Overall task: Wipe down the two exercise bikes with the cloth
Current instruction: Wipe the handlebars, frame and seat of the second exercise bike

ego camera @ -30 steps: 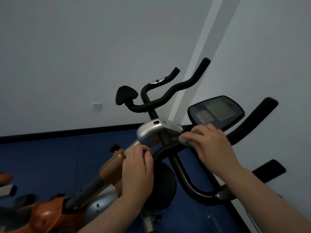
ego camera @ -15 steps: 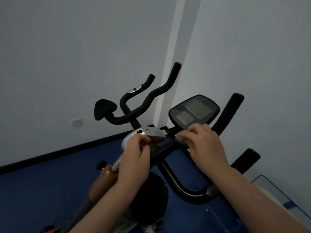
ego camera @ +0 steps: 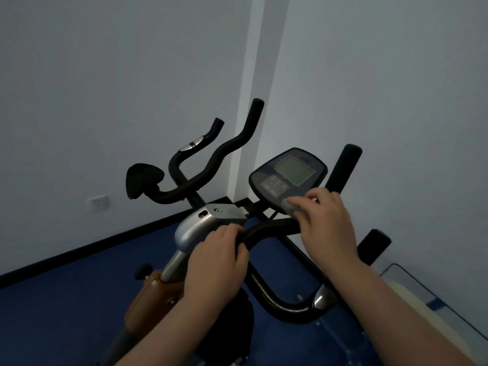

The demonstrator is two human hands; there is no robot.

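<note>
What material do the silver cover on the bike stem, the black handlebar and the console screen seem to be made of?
Silver cover: probably painted plastic or metal; smooth satin sheen with soft highlights, the look leaves it open.
Black handlebar: likely a metal tube with a matte rubber or foam coating; dull, no glare.
Console screen: seemingly a grey LCD behind a clear flat panel, set in dark plastic housing.

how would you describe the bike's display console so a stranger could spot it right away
Start at the room corner where the two pale walls meet, then drop to the nearer bike's black handlebar. The display console sits just above it, with the right hand at its lower edge. It is the only flat dark panel with a grey screen.
</note>
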